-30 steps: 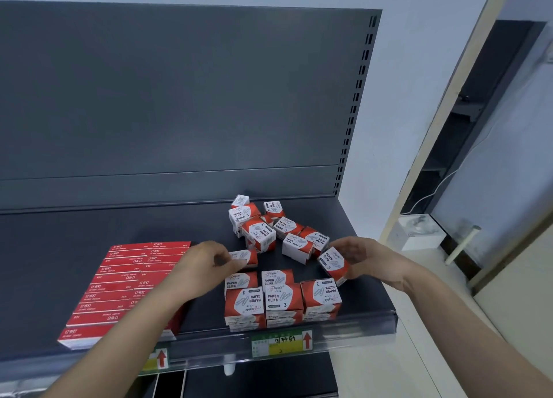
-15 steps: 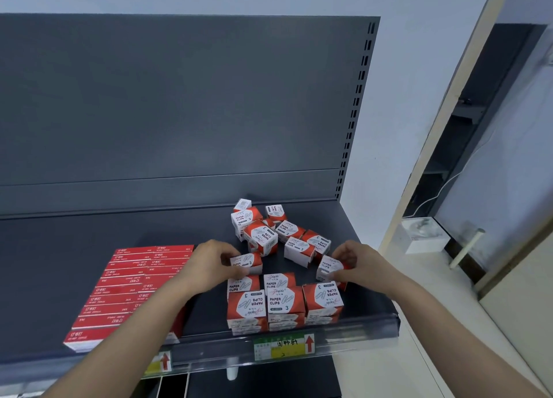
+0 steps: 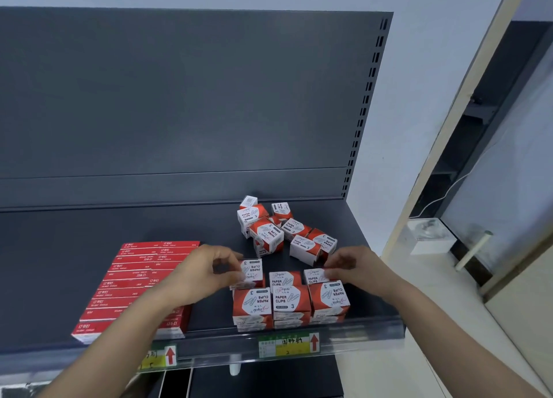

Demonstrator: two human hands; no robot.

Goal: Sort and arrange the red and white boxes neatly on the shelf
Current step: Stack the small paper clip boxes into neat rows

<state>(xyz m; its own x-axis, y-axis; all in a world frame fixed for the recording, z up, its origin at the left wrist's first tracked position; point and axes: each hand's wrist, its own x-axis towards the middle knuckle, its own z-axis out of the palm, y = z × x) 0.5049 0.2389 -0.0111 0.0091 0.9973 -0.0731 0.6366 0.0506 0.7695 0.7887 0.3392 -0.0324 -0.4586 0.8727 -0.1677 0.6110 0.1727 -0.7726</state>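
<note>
Now filling the second row.
Pinching with curled fingertips (image 3: 238, 267) of left hand (image 3: 206, 275) one small red and white cardboard paper clip box (image 3: 253, 273); pinching another such box (image 3: 314, 276) with right hand (image 3: 356, 266), both just behind the front row (image 3: 290, 303) on the dark grey metal shelf (image 3: 89, 248). Best to push each flat, snug against neighbours. Left box words upside down, right box words right way up; nearly square, no clear long side.

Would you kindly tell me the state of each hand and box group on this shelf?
Left hand: pinches a red-and-white cardboard paper-clip box, second row.
Right hand: pinches another paper-clip box, second row.
Front row of paper-clip boxes: aligned at the dark grey shelf edge.
Rear pile of paper-clip boxes: jumbled.
Flat red staple boxes: neatly stacked.
</note>
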